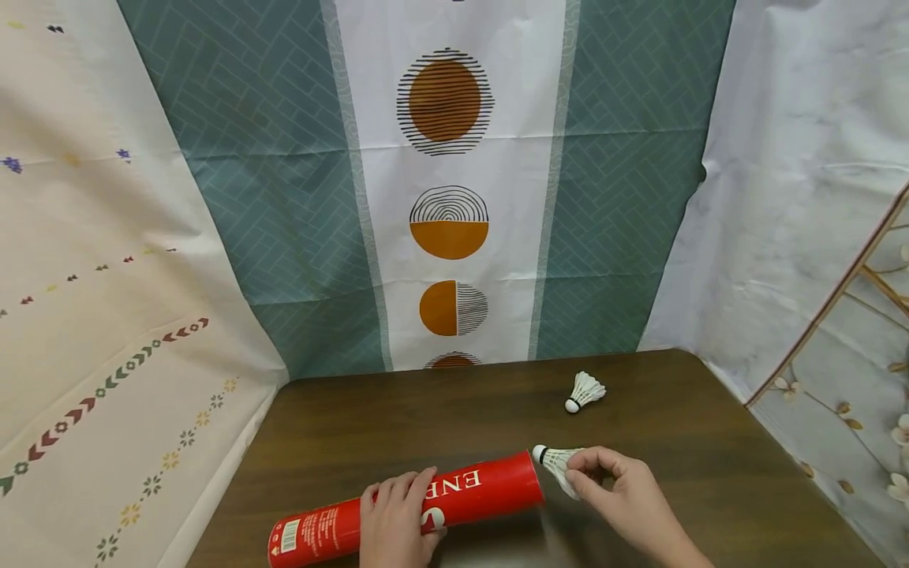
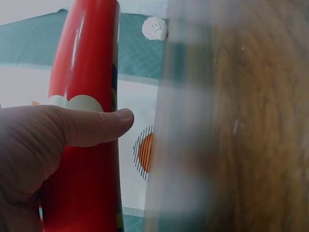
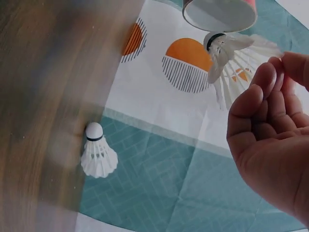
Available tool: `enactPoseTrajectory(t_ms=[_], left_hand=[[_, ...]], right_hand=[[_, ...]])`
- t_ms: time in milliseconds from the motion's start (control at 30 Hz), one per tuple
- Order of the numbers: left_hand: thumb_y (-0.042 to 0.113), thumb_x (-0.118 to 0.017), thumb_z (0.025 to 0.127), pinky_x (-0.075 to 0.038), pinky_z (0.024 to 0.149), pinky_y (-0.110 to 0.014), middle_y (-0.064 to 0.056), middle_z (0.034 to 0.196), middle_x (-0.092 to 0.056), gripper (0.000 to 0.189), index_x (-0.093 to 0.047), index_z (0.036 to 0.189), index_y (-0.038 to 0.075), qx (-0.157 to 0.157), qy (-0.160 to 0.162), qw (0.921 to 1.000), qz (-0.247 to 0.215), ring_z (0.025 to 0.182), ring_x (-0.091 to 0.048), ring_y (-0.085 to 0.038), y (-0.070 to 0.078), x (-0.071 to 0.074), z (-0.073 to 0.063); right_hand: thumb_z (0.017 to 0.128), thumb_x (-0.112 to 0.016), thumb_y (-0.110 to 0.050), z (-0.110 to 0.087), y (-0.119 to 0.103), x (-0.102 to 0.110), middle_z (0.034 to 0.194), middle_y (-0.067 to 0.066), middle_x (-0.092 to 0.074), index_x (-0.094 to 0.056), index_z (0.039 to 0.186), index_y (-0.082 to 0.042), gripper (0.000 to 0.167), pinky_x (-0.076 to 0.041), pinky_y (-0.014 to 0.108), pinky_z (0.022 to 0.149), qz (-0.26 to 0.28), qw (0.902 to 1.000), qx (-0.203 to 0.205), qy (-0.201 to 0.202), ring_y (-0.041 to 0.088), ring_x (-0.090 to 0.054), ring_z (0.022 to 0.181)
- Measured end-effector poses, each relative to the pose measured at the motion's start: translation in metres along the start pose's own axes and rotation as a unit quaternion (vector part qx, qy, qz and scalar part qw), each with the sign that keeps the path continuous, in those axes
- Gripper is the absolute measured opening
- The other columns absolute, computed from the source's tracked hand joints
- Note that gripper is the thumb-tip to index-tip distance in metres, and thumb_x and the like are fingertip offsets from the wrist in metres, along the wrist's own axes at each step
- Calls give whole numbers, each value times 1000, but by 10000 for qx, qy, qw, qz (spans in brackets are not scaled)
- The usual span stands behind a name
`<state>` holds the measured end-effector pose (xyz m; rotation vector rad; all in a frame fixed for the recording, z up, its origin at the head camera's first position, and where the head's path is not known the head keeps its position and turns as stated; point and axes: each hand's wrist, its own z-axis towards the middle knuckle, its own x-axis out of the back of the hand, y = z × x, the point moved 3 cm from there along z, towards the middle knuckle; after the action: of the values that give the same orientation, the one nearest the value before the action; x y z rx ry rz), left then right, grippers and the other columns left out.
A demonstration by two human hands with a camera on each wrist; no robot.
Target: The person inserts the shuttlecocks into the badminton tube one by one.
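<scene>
A red cardboard tube (image 1: 426,505) lies on the brown table (image 1: 682,457), its open end toward the right. My left hand (image 1: 394,517) grips the tube around its middle; in the left wrist view the thumb (image 2: 96,126) lies across the red tube (image 2: 87,72). My right hand (image 1: 592,473) pinches a white feather shuttlecock (image 1: 557,464) by its skirt, cork first, just at the tube's mouth. The right wrist view shows that shuttlecock (image 3: 231,55) below the tube's open end (image 3: 219,12), with my fingertips (image 3: 270,79) on the feathers.
A second white shuttlecock (image 1: 585,392) lies on the table farther back and right, also in the right wrist view (image 3: 98,155). Patterned cloth (image 1: 447,197) hangs behind and on both sides of the table. The table's right edge is close to my right arm.
</scene>
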<state>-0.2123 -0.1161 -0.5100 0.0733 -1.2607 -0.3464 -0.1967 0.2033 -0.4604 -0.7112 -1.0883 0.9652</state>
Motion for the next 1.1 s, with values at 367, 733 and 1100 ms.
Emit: enactPoseTrajectory(t_ms=[367,733,1100], left_hand=[[44,-105,57,-50,99,-60,1,121,-73,90,-65,137,27,-611,255,9978,-7,110,-66,-24,8,-2,0],[42,-105,57,-50,101,-64,-1,123,-72,92,-65,138,26,-381,120,9991,-110,113,-65,-26,12,-3,-1],[41,-105,57,-49,103,-66,-2,123,-73,90,-64,136,27,-347,-104,9992,-138,113,-65,-26,12,-4,-2]], right_hand=[[101,-75,-14,0,13,-11,92,-2,-74,-73,105,-15,5,-57,26,66,690,9889,369,-1262,7,-66,80],[93,-84,-15,-4,18,-35,104,6,-81,-48,129,-3,52,-58,26,74,1196,9855,-697,-979,12,-68,87],[111,-55,-9,-7,18,-49,137,34,-67,-11,168,-3,73,-59,24,99,2653,9236,-541,-2713,15,-74,118]])
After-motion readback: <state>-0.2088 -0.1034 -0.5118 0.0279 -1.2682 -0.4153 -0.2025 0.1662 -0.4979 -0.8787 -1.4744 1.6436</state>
